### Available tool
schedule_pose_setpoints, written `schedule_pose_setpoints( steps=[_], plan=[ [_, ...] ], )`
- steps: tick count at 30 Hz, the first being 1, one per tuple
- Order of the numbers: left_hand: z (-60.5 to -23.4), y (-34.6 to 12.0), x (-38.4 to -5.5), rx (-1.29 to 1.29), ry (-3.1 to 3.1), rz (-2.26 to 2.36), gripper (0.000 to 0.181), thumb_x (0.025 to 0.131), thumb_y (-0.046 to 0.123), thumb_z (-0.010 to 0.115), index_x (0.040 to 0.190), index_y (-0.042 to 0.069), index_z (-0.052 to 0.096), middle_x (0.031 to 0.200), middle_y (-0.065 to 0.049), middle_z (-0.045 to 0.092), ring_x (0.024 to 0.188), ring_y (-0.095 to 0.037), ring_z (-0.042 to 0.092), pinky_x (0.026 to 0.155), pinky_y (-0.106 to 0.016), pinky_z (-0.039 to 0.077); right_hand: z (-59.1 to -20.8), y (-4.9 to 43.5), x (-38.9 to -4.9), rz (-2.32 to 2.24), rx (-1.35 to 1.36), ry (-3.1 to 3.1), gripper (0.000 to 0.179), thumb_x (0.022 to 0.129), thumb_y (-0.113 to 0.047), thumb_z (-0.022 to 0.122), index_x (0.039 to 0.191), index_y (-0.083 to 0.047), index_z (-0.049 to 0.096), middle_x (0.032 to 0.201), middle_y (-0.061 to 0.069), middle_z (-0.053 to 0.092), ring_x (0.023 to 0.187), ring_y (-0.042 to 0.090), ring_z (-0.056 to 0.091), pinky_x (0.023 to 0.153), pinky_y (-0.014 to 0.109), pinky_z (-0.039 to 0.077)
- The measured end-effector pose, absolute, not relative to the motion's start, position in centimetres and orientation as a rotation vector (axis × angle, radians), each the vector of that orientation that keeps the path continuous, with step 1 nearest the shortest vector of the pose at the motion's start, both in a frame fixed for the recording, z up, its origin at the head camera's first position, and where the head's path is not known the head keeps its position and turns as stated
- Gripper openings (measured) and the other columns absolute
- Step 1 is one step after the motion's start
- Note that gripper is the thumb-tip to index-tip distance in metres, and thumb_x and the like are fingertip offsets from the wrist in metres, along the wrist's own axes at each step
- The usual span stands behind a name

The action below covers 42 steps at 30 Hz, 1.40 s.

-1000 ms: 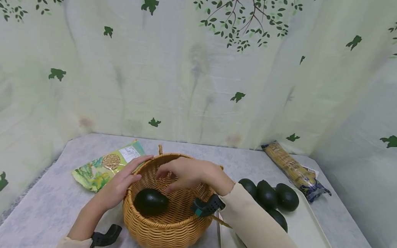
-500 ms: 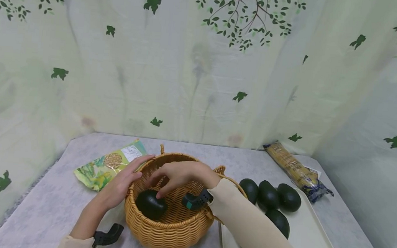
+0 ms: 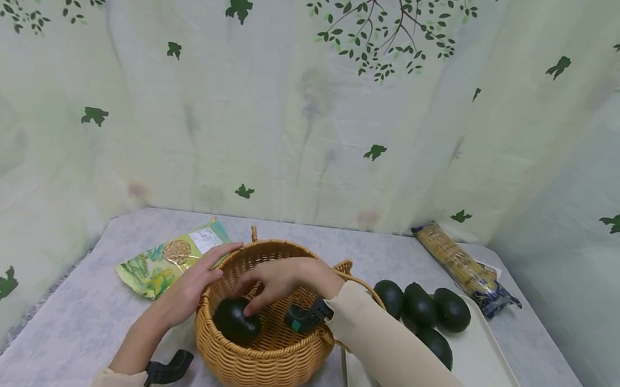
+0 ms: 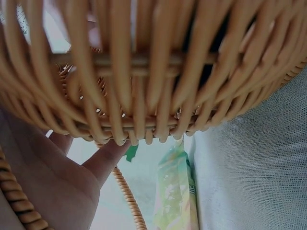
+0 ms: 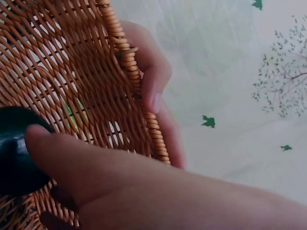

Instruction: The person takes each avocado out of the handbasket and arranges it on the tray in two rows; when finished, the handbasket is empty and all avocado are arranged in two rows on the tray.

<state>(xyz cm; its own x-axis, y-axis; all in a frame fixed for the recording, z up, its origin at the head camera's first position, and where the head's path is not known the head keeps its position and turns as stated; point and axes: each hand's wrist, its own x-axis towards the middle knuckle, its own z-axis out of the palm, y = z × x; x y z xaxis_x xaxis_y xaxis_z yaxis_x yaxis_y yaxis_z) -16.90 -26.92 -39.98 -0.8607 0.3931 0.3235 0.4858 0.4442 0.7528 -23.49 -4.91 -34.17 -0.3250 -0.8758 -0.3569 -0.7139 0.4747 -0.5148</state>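
A round wicker basket (image 3: 262, 370) stands at the middle front of the table, with a dark green avocado (image 3: 236, 321) inside at its left. My right hand (image 3: 277, 281) reaches into the basket and grips this avocado. Its thumb lies on top in the right wrist view, while its other fingers are mostly hidden. My left hand (image 3: 190, 290) rests against the basket's left rim, its fingers fairly straight in the head view. Through the weave of the basket wall (image 4: 139, 91), the left wrist view shows little of the inside.
Several more avocados (image 3: 419, 306) lie on a white tray (image 3: 492, 374) at the right, partly behind my right sleeve. A long pack of dried noodles (image 3: 461, 267) lies behind the tray. A green and yellow food bag (image 3: 173, 256) lies left of the basket, near my left hand.
My right hand has moved down and left inside the basket onto the avocado, which has tilted slightly. The left hand has stayed on the rim.
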Motion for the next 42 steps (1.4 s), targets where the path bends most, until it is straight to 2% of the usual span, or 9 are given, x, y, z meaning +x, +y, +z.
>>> schedule_pose_setpoints(
  steps=[5, 8, 12, 18, 26, 31, 35, 39, 42],
  plan=[
    [-39.8, -26.7, -16.8, -0.803, -2.572, -1.378, 0.049, 0.112, 0.019, 0.030, 0.161, 0.019, 0.037, 0.162, -0.014, 0.037, 0.147, -0.042, 0.032, 0.108, -0.073, 0.031, -34.0, -4.7, -23.4, -0.189, -1.206, 2.336, 0.034, 0.099, -0.046, 0.067, 0.118, -0.018, 0.072, 0.114, -0.006, 0.068, 0.101, 0.008, 0.064, 0.085, 0.023, 0.050],
    [-39.7, -26.7, -16.9, -0.802, -2.574, -1.377, 0.049, 0.112, 0.019, 0.031, 0.161, 0.019, 0.036, 0.162, -0.014, 0.037, 0.148, -0.042, 0.031, 0.108, -0.073, 0.029, -34.0, -4.6, -23.3, -0.167, -1.210, 2.338, 0.042, 0.100, -0.044, 0.067, 0.132, -0.017, 0.068, 0.129, -0.003, 0.067, 0.115, 0.012, 0.064, 0.095, 0.026, 0.050],
    [-39.8, -26.7, -17.1, -0.801, -2.580, -1.377, 0.050, 0.111, 0.018, 0.031, 0.161, 0.018, 0.036, 0.163, -0.017, 0.035, 0.149, -0.044, 0.029, 0.109, -0.076, 0.026, -34.1, -4.6, -23.5, -0.273, -1.400, 2.137, 0.057, 0.103, -0.027, 0.065, 0.156, -0.017, 0.047, 0.159, 0.001, 0.047, 0.147, 0.014, 0.042, 0.117, 0.026, 0.035],
    [-39.9, -26.6, -17.1, -0.807, -2.580, -1.370, 0.049, 0.112, 0.020, 0.029, 0.161, 0.018, 0.036, 0.163, -0.016, 0.035, 0.149, -0.045, 0.029, 0.109, -0.076, 0.025, -34.2, -4.7, -23.4, -0.315, -1.470, 2.019, 0.048, 0.104, -0.025, 0.063, 0.151, -0.019, 0.055, 0.156, 0.000, 0.050, 0.146, 0.010, 0.041, 0.116, 0.023, 0.034],
    [-39.8, -26.4, -17.0, -0.805, -2.582, -1.376, 0.049, 0.112, 0.018, 0.030, 0.161, 0.018, 0.036, 0.163, -0.015, 0.035, 0.149, -0.044, 0.029, 0.108, -0.076, 0.027, -34.2, -4.4, -23.3, -0.394, -1.329, 2.175, 0.024, 0.099, -0.037, 0.070, 0.114, -0.019, 0.068, 0.118, -0.008, 0.065, 0.113, 0.010, 0.061, 0.095, 0.021, 0.046],
    [-39.8, -26.6, -17.0, -0.807, -2.582, -1.363, 0.049, 0.112, 0.018, 0.030, 0.161, 0.018, 0.036, 0.162, -0.015, 0.036, 0.147, -0.043, 0.032, 0.107, -0.073, 0.032, -34.3, -4.7, -23.2, -0.295, -1.333, 2.203, 0.018, 0.098, -0.037, 0.071, 0.090, -0.020, 0.069, 0.090, -0.010, 0.065, 0.077, 0.005, 0.054, 0.072, 0.019, 0.043],
    [-40.0, -26.9, -16.9, -0.792, -2.585, -1.367, 0.049, 0.112, 0.017, 0.029, 0.161, 0.021, 0.035, 0.162, -0.014, 0.036, 0.146, -0.040, 0.032, 0.107, -0.071, 0.033, -34.5, -5.1, -23.0, -0.153, -1.292, 2.280, 0.023, 0.096, -0.035, 0.074, 0.081, -0.019, 0.069, 0.078, -0.010, 0.064, 0.066, 0.003, 0.051, 0.063, 0.019, 0.041],
    [-40.1, -27.0, -16.9, -0.787, -2.586, -1.383, 0.049, 0.113, 0.017, 0.030, 0.161, 0.022, 0.035, 0.163, -0.013, 0.036, 0.147, -0.036, 0.032, 0.108, -0.071, 0.032, -34.5, -5.5, -22.7, -0.084, -1.238, 2.350, 0.021, 0.094, -0.034, 0.077, 0.089, -0.018, 0.065, 0.086, -0.009, 0.063, 0.073, 0.005, 0.054, 0.066, 0.020, 0.044],
    [-40.2, -27.0, -17.0, -0.790, -2.591, -1.390, 0.050, 0.112, 0.016, 0.030, 0.162, 0.022, 0.035, 0.164, -0.012, 0.035, 0.148, -0.036, 0.029, 0.109, -0.071, 0.029, -34.6, -5.5, -22.8, -0.163, -1.252, 2.336, 0.027, 0.094, -0.031, 0.078, 0.111, -0.016, 0.064, 0.109, -0.005, 0.066, 0.096, 0.007, 0.060, 0.082, 0.020, 0.048]
  ],
)
